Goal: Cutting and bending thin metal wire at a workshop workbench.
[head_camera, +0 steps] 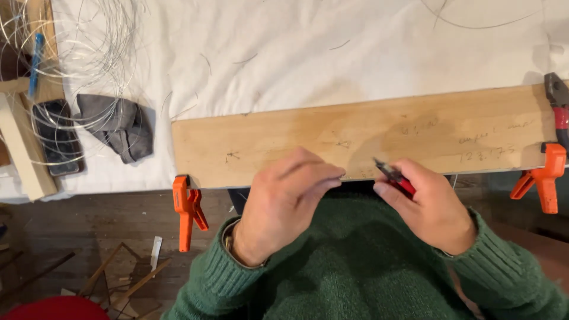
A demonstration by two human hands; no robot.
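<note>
Small red-handled pliers (396, 178) are gripped in the right hand (430, 207), nose pointed toward the left hand (284, 204). Left fingers (323, 175) are pinched shut, presumably on fine wire; the wire itself cannot be made out. Judged light, springy, easily kinked, so best held close to the pinch. Wooden board (355, 139) is clamped just beyond both hands by orange clamps (188, 210).

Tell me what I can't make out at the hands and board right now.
Head view only:
- Whatever the left hand pinches: too thin to see.
- Pliers in the right hand: handles hidden by the palm.
- Second pliers: cut off by the right edge.
- Board pencil marks: too faint.
</note>
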